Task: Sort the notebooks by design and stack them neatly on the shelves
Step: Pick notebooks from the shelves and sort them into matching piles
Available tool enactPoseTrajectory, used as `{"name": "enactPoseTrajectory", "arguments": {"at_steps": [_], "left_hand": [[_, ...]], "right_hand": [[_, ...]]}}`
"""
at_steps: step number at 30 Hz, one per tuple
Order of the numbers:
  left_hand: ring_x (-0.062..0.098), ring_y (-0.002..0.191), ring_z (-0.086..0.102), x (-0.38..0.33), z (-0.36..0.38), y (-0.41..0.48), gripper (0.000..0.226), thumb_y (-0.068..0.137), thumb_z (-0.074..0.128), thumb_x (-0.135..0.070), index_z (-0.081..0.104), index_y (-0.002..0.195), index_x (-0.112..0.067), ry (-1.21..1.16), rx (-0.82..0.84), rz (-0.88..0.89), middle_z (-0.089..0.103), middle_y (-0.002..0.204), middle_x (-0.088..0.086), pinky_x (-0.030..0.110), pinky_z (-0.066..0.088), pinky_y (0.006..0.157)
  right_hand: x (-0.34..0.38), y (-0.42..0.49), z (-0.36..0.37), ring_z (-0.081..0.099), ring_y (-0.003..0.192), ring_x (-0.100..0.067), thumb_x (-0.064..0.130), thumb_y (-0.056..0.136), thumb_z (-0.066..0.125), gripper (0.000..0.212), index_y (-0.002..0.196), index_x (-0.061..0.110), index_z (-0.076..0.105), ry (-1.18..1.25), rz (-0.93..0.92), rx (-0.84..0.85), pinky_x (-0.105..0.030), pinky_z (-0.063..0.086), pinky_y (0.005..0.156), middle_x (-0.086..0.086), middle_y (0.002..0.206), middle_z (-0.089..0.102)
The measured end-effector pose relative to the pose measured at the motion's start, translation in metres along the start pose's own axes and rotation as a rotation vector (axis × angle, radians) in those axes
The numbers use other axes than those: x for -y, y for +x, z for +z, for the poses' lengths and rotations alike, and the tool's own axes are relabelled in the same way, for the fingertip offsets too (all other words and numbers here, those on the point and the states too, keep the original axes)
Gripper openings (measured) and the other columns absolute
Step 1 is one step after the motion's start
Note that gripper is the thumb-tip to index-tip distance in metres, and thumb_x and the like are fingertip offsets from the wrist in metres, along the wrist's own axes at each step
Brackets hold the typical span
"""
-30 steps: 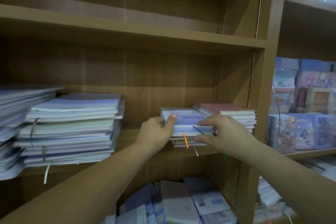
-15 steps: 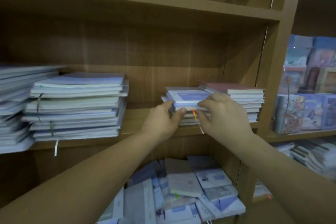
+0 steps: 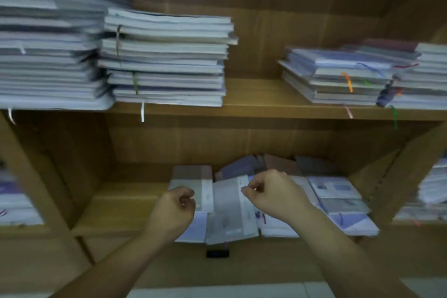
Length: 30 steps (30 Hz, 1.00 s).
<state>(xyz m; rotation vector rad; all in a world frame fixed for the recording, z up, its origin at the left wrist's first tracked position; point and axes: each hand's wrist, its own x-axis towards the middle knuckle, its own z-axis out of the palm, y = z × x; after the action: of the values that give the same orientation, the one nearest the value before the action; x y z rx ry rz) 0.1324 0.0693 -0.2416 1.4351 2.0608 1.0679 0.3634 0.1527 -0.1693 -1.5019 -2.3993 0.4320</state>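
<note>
4 notebook stacks (image 3: 167,55) on upper shelf (image 3: 254,104): 2 left, 2 right; loose notebooks (image 3: 333,191) on lower shelf (image 3: 121,208) below.

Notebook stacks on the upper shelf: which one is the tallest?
The leftmost stack, at the picture's edge. It rises above the second stack beside it; the third stack and rightmost stack, beyond the gap, sit much lower.
</note>
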Motion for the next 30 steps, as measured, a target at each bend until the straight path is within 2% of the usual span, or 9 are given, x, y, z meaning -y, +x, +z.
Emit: {"name": "enactPoseTrajectory", "arguments": {"at_steps": [2, 4, 8, 11, 14, 18, 21, 25, 30], "left_hand": [[0.003, 0.073, 0.060, 0.027, -0.002, 0.004, 0.028, 0.098, 0.059, -0.013, 0.068, 0.125, -0.010, 0.055, 0.038, -0.085, 0.066, 0.098, -0.001, 0.007, 0.043, 0.061], [0.016, 0.092, 0.068, 0.058, 0.000, 0.008, 0.033, 0.092, 0.065, -0.028, 0.069, 0.121, -0.013, 0.139, 0.049, -0.178, 0.070, 0.107, 0.002, 0.020, 0.049, 0.076], [0.033, 0.083, 0.067, 0.117, 0.013, 0.020, 0.040, 0.087, 0.061, -0.054, 0.060, 0.086, -0.014, 0.200, 0.037, -0.320, 0.062, 0.078, 0.003, 0.033, 0.049, 0.070], [0.038, 0.085, 0.065, 0.112, 0.011, 0.032, 0.039, 0.097, 0.061, -0.044, 0.056, 0.075, -0.012, 0.049, -0.058, -0.373, 0.062, 0.073, 0.007, 0.035, 0.046, 0.071], [0.037, 0.082, 0.067, 0.106, 0.009, 0.045, 0.059, 0.094, 0.054, -0.063, 0.066, 0.079, -0.007, -0.048, -0.082, -0.499, 0.069, 0.082, 0.017, 0.037, 0.054, 0.073], [0.029, 0.062, 0.061, 0.091, 0.014, 0.044, 0.058, 0.089, 0.063, -0.064, 0.064, 0.081, -0.007, -0.333, 0.009, -0.661, 0.064, 0.073, 0.017, 0.027, 0.045, 0.054], [0.033, 0.080, 0.074, 0.092, 0.017, 0.046, 0.055, 0.083, 0.077, -0.055, 0.071, 0.096, -0.003, -0.429, 0.068, -0.669, 0.077, 0.089, 0.015, 0.040, 0.062, 0.068], [0.033, 0.083, 0.077, 0.096, 0.009, 0.048, 0.046, 0.086, 0.080, -0.039, 0.069, 0.103, 0.003, -0.482, 0.095, -0.664, 0.077, 0.094, 0.018, 0.050, 0.063, 0.077], [0.031, 0.075, 0.075, 0.108, 0.002, 0.041, 0.021, 0.096, 0.069, -0.014, 0.068, 0.094, 0.006, -0.394, 0.143, -0.614, 0.076, 0.081, 0.016, 0.040, 0.063, 0.066]], "right_hand": [[0.000, 0.008, 0.024, 0.060, 0.063, -0.012, 0.056, 0.094, 0.059, 0.028, 0.074, 0.036, 0.063, 0.044, 0.014, 0.038, -0.040, 0.059, 0.069, 0.007, 0.063, 0.063], [-0.004, 0.009, 0.051, 0.066, 0.089, -0.013, 0.056, 0.095, 0.058, 0.027, 0.110, 0.036, 0.069, 0.100, 0.054, 0.036, -0.037, 0.057, 0.082, 0.010, 0.102, 0.070], [-0.019, 0.013, 0.083, 0.061, 0.111, -0.022, 0.052, 0.096, 0.059, 0.054, 0.143, 0.026, 0.054, 0.022, 0.130, 0.106, -0.034, 0.051, 0.092, -0.004, 0.139, 0.046], [-0.031, 0.018, 0.089, 0.063, 0.103, -0.024, 0.051, 0.095, 0.060, 0.054, 0.141, 0.023, 0.056, 0.022, 0.184, 0.083, -0.034, 0.051, 0.088, -0.006, 0.129, 0.052], [-0.038, 0.016, 0.097, 0.060, 0.116, -0.021, 0.049, 0.091, 0.067, 0.061, 0.145, 0.022, 0.053, 0.127, 0.206, 0.146, -0.031, 0.049, 0.095, -0.005, 0.134, 0.057], [-0.042, 0.017, 0.104, 0.054, 0.129, -0.021, 0.034, 0.092, 0.071, 0.057, 0.144, 0.017, 0.053, 0.285, 0.252, 0.107, -0.021, 0.042, 0.092, -0.002, 0.144, 0.055], [-0.046, 0.019, 0.104, 0.064, 0.114, -0.026, 0.021, 0.092, 0.072, 0.046, 0.137, 0.017, 0.062, 0.409, 0.285, 0.013, -0.028, 0.051, 0.089, -0.005, 0.134, 0.064], [-0.044, 0.016, 0.095, 0.063, 0.060, -0.021, 0.009, 0.094, 0.064, 0.042, 0.132, 0.027, 0.061, 0.538, 0.307, 0.046, -0.040, 0.060, 0.062, -0.005, 0.091, 0.070], [-0.035, 0.006, 0.073, 0.068, 0.071, -0.027, 0.003, 0.099, 0.051, 0.045, 0.128, 0.037, 0.056, 0.627, 0.284, -0.062, -0.049, 0.061, 0.060, 0.003, 0.108, 0.064]]}}
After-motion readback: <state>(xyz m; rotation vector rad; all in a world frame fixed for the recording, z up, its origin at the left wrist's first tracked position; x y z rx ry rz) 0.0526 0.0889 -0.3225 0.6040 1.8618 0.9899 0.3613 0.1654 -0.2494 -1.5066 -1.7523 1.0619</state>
